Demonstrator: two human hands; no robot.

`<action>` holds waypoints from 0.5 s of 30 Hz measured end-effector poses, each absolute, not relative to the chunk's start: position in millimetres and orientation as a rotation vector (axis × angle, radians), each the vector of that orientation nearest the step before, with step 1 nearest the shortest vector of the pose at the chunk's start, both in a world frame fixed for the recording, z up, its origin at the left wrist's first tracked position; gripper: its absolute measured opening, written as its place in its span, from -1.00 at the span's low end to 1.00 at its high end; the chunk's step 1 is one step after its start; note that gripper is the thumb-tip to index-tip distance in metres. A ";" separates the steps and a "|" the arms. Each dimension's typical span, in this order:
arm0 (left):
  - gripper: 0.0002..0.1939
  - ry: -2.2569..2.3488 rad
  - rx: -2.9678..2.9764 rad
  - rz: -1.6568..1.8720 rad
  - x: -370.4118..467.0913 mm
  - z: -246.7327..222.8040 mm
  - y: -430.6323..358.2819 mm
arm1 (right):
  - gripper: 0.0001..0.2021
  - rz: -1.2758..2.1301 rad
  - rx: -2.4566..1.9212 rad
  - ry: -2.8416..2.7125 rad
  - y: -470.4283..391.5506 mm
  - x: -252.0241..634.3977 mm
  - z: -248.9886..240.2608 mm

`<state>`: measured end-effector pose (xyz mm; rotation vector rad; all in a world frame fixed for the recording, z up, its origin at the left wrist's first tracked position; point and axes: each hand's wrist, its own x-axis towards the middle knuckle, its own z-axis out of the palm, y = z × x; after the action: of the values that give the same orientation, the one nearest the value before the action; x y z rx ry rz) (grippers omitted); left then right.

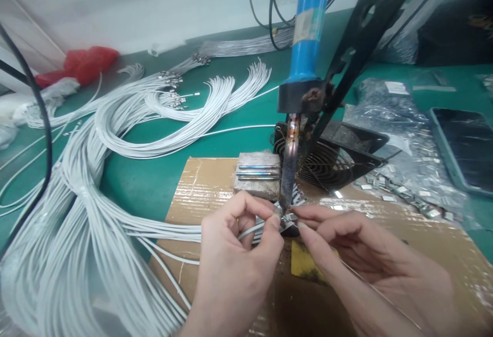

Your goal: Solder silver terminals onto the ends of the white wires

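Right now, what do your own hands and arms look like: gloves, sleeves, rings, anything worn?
Both the left hand and the right hand are bare: no gloves, rings or watch visible. No sleeve shows on either wrist up to the picture's edge. Fingernails are short and unpainted.

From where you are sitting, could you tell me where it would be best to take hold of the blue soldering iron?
Probably the blue handle, taken from the left side. It hangs tip-down in a black bracket that crowds its right side, and the discoloured metal tip near the left hand and right hand is likely hot, so keep high on the blue sleeve.
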<state>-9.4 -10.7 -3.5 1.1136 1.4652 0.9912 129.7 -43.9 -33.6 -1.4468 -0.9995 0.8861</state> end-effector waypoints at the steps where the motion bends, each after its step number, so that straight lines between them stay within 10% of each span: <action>1: -0.89 1.464 1.116 0.994 -9.7 -4.0 -11.0 | -0.79 0.883 -1.448 -1.004 -44.0 129.3 -33.8; 15: -0.87 1.495 1.121 0.954 -10.1 -7.5 -8.9 | -0.79 0.861 -1.465 -1.041 -47.6 127.4 -35.9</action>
<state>-10.1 -8.9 -7.5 1.1214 1.4948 0.9541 127.4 -47.6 -35.9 -1.4649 -1.0411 0.8614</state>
